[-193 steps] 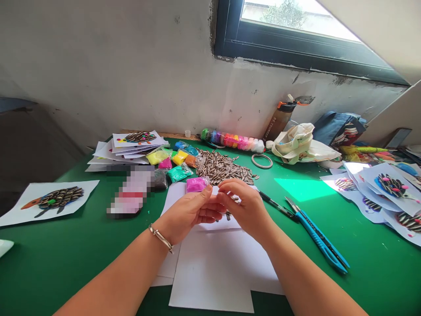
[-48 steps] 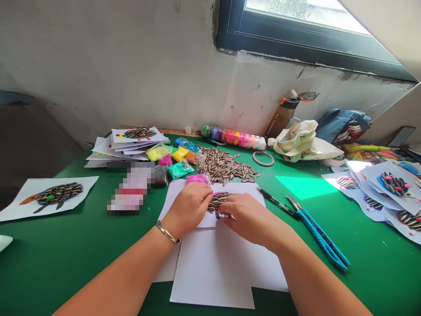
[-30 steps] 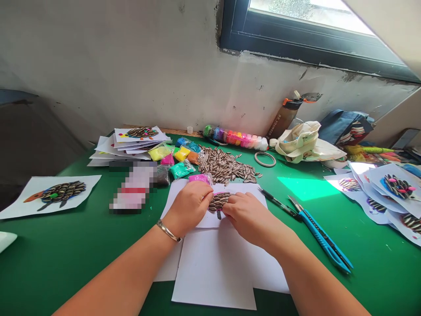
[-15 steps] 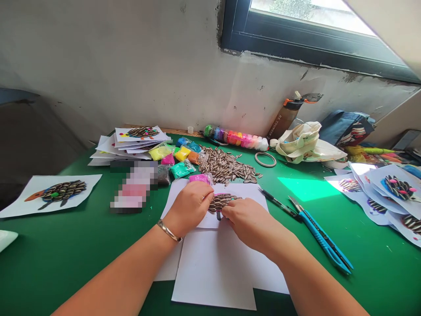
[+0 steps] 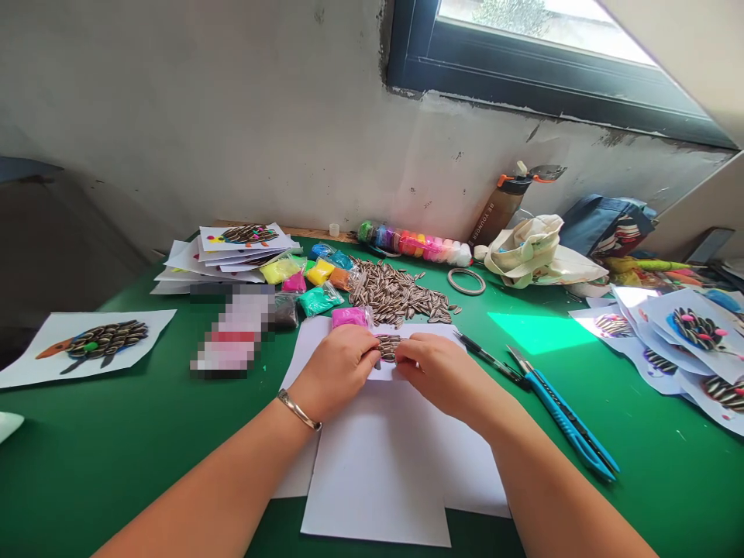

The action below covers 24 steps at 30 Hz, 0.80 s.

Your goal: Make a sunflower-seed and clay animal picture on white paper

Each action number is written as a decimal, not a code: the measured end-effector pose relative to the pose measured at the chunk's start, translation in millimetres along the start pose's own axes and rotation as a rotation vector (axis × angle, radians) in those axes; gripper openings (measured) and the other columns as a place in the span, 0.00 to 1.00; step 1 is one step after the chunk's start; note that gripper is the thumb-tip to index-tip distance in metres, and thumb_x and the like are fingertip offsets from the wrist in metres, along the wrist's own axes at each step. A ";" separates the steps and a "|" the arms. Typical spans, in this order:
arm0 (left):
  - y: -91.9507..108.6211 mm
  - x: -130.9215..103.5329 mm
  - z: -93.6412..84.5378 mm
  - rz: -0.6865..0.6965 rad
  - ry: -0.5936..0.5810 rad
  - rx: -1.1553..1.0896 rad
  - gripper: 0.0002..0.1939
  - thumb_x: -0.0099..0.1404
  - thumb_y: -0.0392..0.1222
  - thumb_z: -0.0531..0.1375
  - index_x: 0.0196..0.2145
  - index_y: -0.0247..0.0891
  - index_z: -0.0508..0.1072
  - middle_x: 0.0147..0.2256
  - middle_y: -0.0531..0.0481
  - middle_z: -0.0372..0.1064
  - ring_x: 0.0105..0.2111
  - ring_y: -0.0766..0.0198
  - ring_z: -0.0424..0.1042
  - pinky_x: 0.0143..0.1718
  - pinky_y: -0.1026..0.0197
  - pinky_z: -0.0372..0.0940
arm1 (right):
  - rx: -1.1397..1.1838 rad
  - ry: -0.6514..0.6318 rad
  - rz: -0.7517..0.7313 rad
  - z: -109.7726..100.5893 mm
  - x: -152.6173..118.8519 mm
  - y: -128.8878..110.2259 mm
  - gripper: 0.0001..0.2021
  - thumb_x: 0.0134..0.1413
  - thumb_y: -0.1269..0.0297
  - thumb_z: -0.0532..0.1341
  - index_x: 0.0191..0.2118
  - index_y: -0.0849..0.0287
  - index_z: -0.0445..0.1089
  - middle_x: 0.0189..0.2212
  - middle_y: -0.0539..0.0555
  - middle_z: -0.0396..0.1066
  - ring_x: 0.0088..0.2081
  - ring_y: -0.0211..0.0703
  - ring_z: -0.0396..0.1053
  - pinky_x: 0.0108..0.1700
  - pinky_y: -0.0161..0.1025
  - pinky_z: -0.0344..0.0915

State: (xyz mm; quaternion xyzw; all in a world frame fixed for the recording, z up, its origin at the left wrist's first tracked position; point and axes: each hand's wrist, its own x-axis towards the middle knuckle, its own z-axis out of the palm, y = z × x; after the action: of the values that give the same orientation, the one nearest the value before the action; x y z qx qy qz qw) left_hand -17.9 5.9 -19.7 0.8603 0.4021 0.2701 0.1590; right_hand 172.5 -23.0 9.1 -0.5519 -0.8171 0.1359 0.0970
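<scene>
A cluster of striped seeds point(image 5: 388, 349) sits on a white sheet point(image 5: 446, 332) in the middle of the table, with a dark leg shape below it. My left hand point(image 5: 342, 363) lies at the cluster's left side, fingers pressed together. At its right side is my right hand point(image 5: 433, 370), fingers curled and closed over the sheet. What either hand holds, if anything, is hidden. Beyond them lies a loose pile of seeds point(image 5: 401, 293), and a pink clay packet point(image 5: 351, 317) rests just behind my left hand.
Blank white sheets point(image 5: 377, 465) lie nearest me. To the right are a black pen point(image 5: 491, 359), a blue cutter point(image 5: 566, 418) and seed pictures point(image 5: 697, 329). At left are another seed picture point(image 5: 105, 345) and a paper stack point(image 5: 186, 271). A bottle point(image 5: 500, 205) stands behind.
The sheet with the seed cluster has moved slightly away from me. My right hand has shifted a little up and forward, and both hands now cover more of the cluster.
</scene>
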 end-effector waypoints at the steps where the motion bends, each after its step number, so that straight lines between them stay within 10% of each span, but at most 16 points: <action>1: -0.4 -0.4 1.1 0.004 -0.013 0.005 0.09 0.66 0.33 0.55 0.34 0.39 0.76 0.36 0.47 0.75 0.40 0.56 0.72 0.45 0.54 0.67 | 0.028 -0.024 0.003 -0.5 0.3 -0.1 0.09 0.56 0.74 0.57 0.28 0.57 0.71 0.27 0.49 0.70 0.32 0.38 0.64 0.32 0.34 0.51; 14: 6.1 0.6 -0.8 -0.060 -0.222 0.058 0.07 0.65 0.33 0.58 0.39 0.38 0.76 0.38 0.46 0.73 0.42 0.55 0.69 0.44 0.55 0.65 | 0.142 -0.332 -0.035 -10.5 -7.1 18.4 0.07 0.49 0.73 0.57 0.27 0.56 0.71 0.25 0.47 0.71 0.27 0.35 0.61 0.28 0.33 0.49; 24: 6.8 0.7 -2.5 -0.061 -0.214 0.014 0.07 0.65 0.33 0.58 0.36 0.39 0.76 0.37 0.48 0.73 0.41 0.56 0.68 0.44 0.56 0.64 | 0.325 0.085 0.005 -8.7 2.7 14.6 0.11 0.57 0.73 0.55 0.28 0.57 0.71 0.26 0.46 0.69 0.30 0.35 0.63 0.33 0.32 0.55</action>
State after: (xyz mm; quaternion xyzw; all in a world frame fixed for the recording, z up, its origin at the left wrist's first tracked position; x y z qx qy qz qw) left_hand -14.9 2.4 -14.1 0.8727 0.4106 0.1691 0.2030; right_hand 186.9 -14.3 12.5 -0.5360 -0.7781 0.2432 0.2191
